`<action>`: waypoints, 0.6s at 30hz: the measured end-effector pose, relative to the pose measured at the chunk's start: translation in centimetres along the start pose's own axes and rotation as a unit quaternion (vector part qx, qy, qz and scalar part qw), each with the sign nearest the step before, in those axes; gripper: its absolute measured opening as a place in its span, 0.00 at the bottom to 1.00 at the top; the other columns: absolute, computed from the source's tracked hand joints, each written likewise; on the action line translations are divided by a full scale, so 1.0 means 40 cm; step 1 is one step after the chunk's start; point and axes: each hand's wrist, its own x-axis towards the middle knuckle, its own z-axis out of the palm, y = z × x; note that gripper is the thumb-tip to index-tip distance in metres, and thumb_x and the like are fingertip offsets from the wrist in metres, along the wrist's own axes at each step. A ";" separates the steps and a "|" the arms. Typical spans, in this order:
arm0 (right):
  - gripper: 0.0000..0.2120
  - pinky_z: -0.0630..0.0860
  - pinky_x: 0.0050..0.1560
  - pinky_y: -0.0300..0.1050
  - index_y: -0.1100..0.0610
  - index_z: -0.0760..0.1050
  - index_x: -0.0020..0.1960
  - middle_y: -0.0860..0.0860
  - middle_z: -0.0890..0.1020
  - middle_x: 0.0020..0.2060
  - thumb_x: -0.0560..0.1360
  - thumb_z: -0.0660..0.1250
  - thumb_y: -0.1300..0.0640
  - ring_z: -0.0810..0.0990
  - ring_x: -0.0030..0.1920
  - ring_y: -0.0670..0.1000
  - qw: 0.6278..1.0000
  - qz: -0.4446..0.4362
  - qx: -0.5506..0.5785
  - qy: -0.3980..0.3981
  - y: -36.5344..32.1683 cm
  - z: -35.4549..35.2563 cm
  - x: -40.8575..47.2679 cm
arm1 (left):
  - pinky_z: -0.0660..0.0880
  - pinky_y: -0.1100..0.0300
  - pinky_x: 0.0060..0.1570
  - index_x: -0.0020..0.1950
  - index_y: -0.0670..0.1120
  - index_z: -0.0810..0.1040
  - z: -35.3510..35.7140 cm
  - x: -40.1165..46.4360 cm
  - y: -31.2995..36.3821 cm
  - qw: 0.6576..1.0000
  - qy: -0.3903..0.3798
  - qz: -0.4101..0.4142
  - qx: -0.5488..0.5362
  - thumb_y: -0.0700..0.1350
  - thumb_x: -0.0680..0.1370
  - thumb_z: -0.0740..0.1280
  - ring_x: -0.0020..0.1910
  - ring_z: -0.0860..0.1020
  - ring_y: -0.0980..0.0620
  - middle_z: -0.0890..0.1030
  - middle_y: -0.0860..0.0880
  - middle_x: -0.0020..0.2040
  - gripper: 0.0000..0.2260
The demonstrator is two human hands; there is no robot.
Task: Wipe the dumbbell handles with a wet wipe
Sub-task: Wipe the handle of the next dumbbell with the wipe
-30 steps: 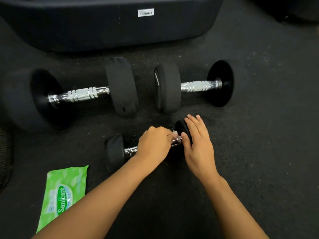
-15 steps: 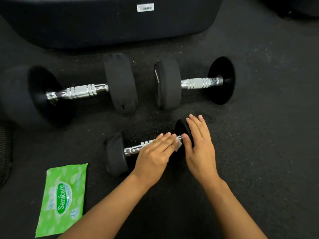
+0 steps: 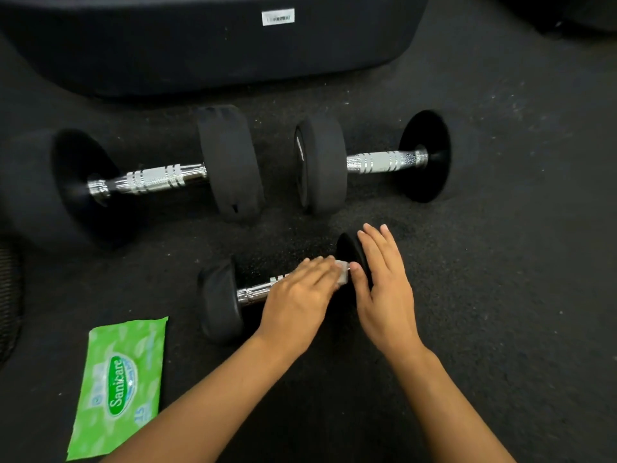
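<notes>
i count three dumbbells [image 3: 287, 285], two at twelve o'clock. one wipe [image 3: 342, 275], one green wipes packet [image 3: 120, 385].

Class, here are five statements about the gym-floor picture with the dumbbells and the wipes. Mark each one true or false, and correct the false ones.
1. Three dumbbells lie on the floor. True.
2. The left hand presses a wet wipe against the handle of the small dumbbell. True.
3. The right hand grips the handle of the far right dumbbell. False: it rests, fingers straight, on the right end of the small dumbbell.
4. The green pack of wipes lies to the right of both arms. False: it lies to the left of them.
5. The far left dumbbell lies untouched. True.
</notes>
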 end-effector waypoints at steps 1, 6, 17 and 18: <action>0.22 0.55 0.71 0.43 0.58 0.64 0.71 0.45 0.63 0.70 0.78 0.56 0.54 0.51 0.74 0.43 1.000 0.001 0.000 0.001 0.000 0.001 -0.001 | 0.76 0.53 0.55 0.55 0.41 0.81 0.007 0.005 0.004 1.000 0.000 0.014 0.000 0.45 0.76 0.60 0.52 0.81 0.49 0.82 0.44 0.53 0.14; 0.21 0.53 0.72 0.42 0.58 0.63 0.71 0.48 0.63 0.71 0.80 0.58 0.56 0.50 0.74 0.43 1.000 0.006 0.002 -0.016 -0.004 -0.004 0.015 | 0.79 0.52 0.51 0.52 0.46 0.83 -0.020 0.051 0.003 0.999 -0.025 -0.032 -0.009 0.51 0.76 0.56 0.47 0.83 0.50 0.84 0.49 0.49 0.18; 0.21 0.53 0.72 0.42 0.58 0.63 0.71 0.46 0.63 0.71 0.80 0.58 0.56 0.50 0.73 0.42 1.000 0.003 0.010 -0.020 -0.006 -0.009 0.017 | 0.75 0.56 0.55 0.52 0.42 0.82 -0.003 0.031 -0.010 0.999 0.013 0.043 0.029 0.44 0.72 0.66 0.50 0.82 0.52 0.83 0.46 0.50 0.12; 0.21 0.54 0.72 0.43 0.58 0.63 0.71 0.46 0.63 0.71 0.79 0.58 0.55 0.50 0.73 0.42 1.000 0.000 0.009 -0.022 -0.006 -0.011 0.021 | 0.76 0.55 0.55 0.53 0.41 0.82 -0.012 0.016 -0.021 0.998 0.024 0.047 0.023 0.44 0.73 0.64 0.51 0.81 0.51 0.83 0.45 0.51 0.13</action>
